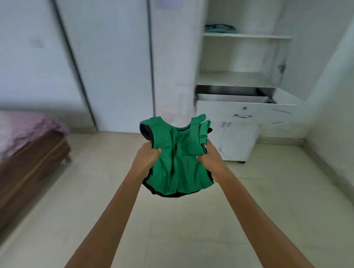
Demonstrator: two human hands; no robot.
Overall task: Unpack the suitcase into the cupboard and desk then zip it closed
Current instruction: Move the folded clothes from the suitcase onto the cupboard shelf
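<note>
Both arms reach forward, and a green garment (177, 164) with a dark lining hangs between them above the floor (175, 230). The left grip (148, 157) is curled tight on its left edge; the right grip (210, 158) bunches the right edge beside a strap. The cupboard (239, 57) stands open ahead to the right, its drawer (231, 97) pulled out. On the upper shelf lies what looks like folded dark-green clothing (218, 28), blurred. A bed (23, 169) sits at left
</note>
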